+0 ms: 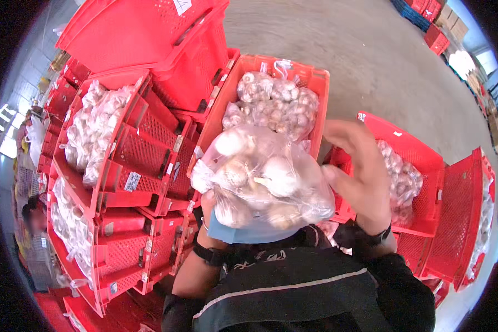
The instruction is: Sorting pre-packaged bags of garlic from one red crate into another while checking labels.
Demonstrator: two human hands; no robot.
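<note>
A clear plastic bag of garlic bulbs (274, 176) is held up in front of my chest. My left hand (208, 209) supports it from the lower left, with most of its fingers hidden behind the bag. Under the bag shows a flat light-blue object (249, 229), mostly covered. My right hand (359, 172), blurred, is raised at the bag's right side with thumb and fingers apart; whether the thumb tip touches the plastic I cannot tell. Just beyond is a red plastic crate (321, 97) containing several bags of garlic (274, 101).
Stacked red crates (137, 166) rise on the left, with bagged garlic (95, 128) inside. A tall red crate (124, 37) stands at the far left. On the right sits another garlic crate (431, 178). Concrete floor (336, 41) extends beyond. A person (37, 232) is at the left rim.
</note>
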